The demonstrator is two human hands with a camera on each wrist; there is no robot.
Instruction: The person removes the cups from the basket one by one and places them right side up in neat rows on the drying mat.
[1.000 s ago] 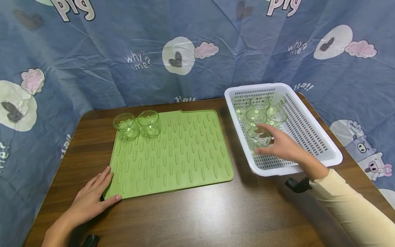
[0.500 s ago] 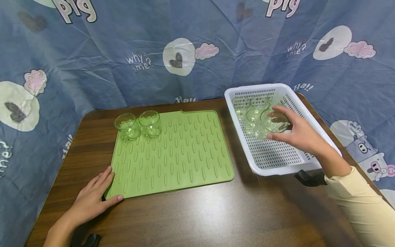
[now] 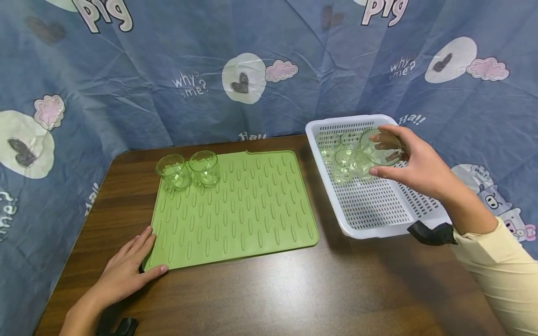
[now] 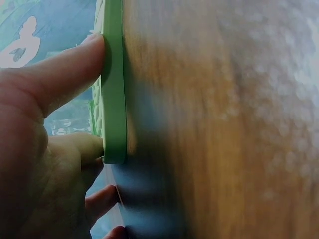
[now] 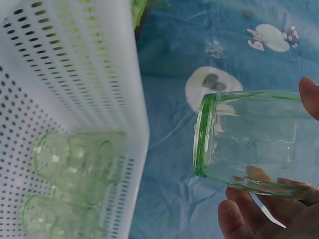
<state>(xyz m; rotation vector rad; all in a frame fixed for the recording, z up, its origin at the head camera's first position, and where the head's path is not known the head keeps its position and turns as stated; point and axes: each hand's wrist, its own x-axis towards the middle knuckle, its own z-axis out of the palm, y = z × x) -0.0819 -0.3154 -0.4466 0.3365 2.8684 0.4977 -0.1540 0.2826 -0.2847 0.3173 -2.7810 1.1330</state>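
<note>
My right hand [image 3: 424, 163] grips a clear greenish drinking glass [image 3: 380, 148] between thumb and fingers, above the back part of the white basket [image 3: 365, 232]. In the right wrist view this glass [image 5: 254, 142] is off the basket, its thick base pointing left. Several similar glasses [image 3: 342, 163] stand inside the basket, partly covered by the held one. Two more glasses, a left one [image 3: 173, 173] and a right one [image 3: 204, 169], stand on the green mat's [image 3: 244, 210] back left corner. My left hand [image 3: 123, 273] rests, fingers extended, on the mat's front left corner.
Basket and mat lie side by side on a brown wooden table [image 3: 269, 294], a narrow strip of wood between them. A blue patterned cloth [image 3: 168, 112] hangs behind the table. The basket's perforated wall [image 5: 107, 59] rises beside its glasses.
The right hand has closed round a glass near the basket's front left and lifted it up, back and to the right. The left hand has stayed on the mat.
</note>
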